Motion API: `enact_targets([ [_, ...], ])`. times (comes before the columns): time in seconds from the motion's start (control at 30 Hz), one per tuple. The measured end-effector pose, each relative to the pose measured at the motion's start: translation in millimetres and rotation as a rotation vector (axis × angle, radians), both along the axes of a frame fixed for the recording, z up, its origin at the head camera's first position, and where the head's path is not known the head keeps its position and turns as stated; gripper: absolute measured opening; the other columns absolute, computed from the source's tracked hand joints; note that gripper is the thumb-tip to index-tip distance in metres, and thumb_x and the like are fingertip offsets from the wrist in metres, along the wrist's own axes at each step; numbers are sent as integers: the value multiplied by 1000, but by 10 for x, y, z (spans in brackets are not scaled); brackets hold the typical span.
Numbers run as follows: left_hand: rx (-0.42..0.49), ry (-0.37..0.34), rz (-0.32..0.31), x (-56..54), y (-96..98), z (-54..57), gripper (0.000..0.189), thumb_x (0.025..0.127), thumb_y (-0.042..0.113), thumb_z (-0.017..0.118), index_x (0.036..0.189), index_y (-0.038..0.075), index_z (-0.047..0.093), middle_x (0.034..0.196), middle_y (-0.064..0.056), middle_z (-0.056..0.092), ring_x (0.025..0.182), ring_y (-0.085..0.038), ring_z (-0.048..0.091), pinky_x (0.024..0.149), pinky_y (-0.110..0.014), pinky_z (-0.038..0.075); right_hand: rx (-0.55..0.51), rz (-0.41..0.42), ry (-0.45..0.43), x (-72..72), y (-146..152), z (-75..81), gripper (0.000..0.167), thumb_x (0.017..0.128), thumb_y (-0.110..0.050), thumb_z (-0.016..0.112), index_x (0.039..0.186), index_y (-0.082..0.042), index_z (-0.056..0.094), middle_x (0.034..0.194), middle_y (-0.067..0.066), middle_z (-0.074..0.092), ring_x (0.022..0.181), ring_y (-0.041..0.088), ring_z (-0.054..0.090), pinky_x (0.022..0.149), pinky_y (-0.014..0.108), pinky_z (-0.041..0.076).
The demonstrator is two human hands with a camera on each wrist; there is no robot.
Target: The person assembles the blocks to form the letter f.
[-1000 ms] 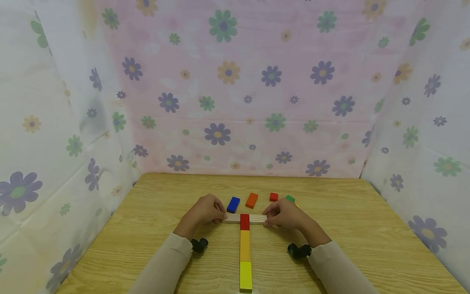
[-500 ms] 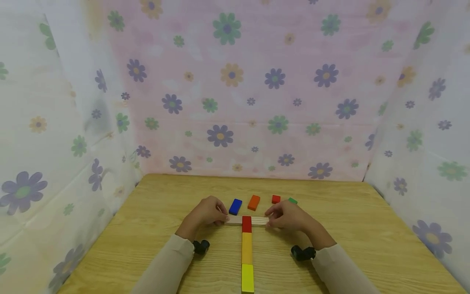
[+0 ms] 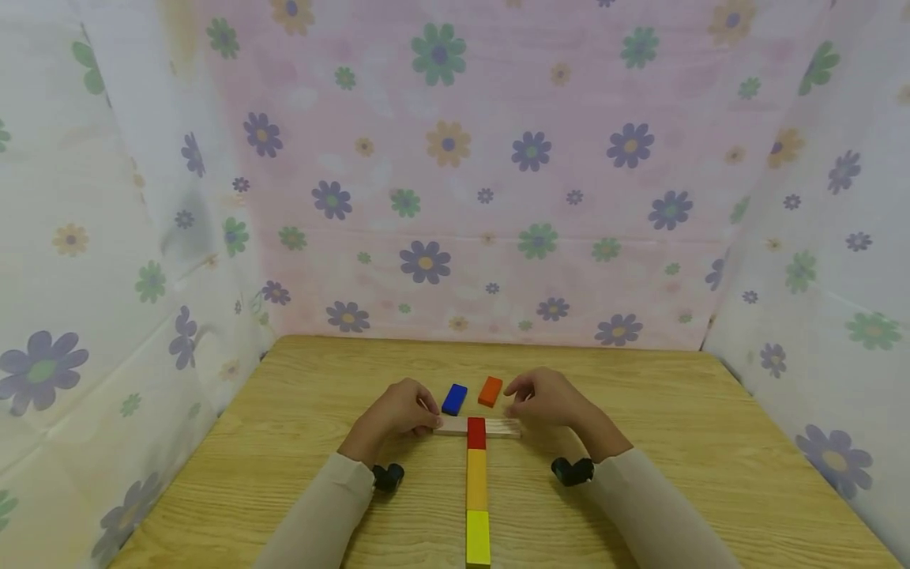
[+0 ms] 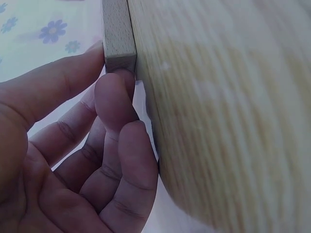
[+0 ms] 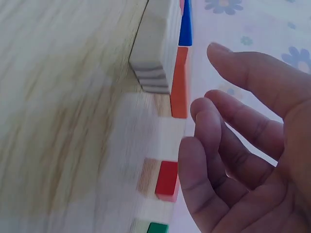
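My left hand (image 3: 398, 411) pinches the outer end of a pale wooden block (image 3: 453, 427); in the left wrist view the thumb lies along its side and fingertips meet its end (image 4: 120, 62). On the other side of a red block (image 3: 476, 433) lies a second plain block (image 3: 503, 428) with striped grain. My right hand (image 3: 554, 401) hovers just beyond that block's outer end, fingers loosely bent and holding nothing. From the red block, an amber block (image 3: 477, 480) and a yellow block (image 3: 479, 537) run toward me in a line, forming a T with the plain ones.
Behind the T lie a blue block (image 3: 455, 399) and an orange block (image 3: 490, 391). A small red block (image 5: 166, 178) and a green block (image 5: 158, 227) show in the right wrist view, hidden behind my right hand from above. Flowered cloth (image 3: 455, 197) walls the table (image 3: 320, 371).
My right hand has let go of the striped plain block and moved up and slightly left, now covering the small red and green blocks. The left hand stays in place.
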State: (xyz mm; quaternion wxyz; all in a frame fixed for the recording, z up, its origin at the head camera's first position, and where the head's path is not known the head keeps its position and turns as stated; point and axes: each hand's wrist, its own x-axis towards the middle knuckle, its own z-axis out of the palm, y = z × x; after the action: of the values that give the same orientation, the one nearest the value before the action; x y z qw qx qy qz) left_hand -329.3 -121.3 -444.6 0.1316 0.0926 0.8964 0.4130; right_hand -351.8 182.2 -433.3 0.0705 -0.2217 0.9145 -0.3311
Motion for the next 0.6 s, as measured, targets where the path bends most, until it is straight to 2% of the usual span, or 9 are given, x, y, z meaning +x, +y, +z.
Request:
enact_targets([
  [0.17,2,-3,3,-6,-7,-8,11,89,16,83,89,8,77,78,-4,73,67,-17,70,65,-32,59,-20,-3,12,-68,-153,-7,30,90,-25,82,115,-10,77,85,-3,71,75,15,64,67,33,54],
  [0.33,3,0,-4,-16,-12,-17,11,89,17,83,90,9,76,78,-4,74,67,-17,70,66,-32,60,-25,-43,11,-126,-286,-1,35,88,-27,84,117,-10,76,91,-3,70,78,15,63,68,32,54],
  [0.6,4,-6,-7,-27,-14,-18,11,89,17,83,91,9,77,78,-4,73,67,-17,70,65,-32,60,13,-60,-44,-212,-455,12,34,88,-24,85,117,-9,77,92,-1,71,83,17,65,73,34,57],
])
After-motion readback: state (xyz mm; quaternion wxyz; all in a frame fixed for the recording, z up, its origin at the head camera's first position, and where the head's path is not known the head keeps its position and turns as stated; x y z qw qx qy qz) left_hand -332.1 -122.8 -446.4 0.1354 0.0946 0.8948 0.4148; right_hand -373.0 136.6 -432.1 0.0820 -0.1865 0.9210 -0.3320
